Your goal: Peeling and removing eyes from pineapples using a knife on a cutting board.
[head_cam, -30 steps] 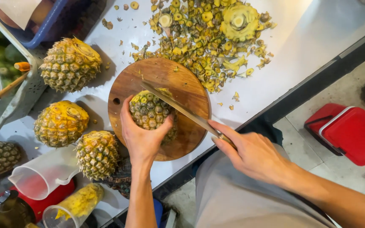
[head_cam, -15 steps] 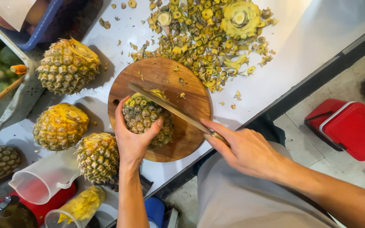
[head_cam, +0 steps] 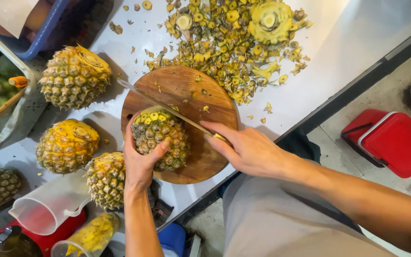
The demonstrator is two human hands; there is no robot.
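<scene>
Since half a second ago the knife has swung toward the board's far-left edge, its long blade lying across the pineapple's cut top. The left hand cups the rough, scaly fruit, upright on the round wooden board; the right hand grips the handle. A clear cup holds yellow pieces.

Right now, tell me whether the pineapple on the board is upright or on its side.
On its side: the pineapple lies on the round board, cut end facing the knife.
</scene>
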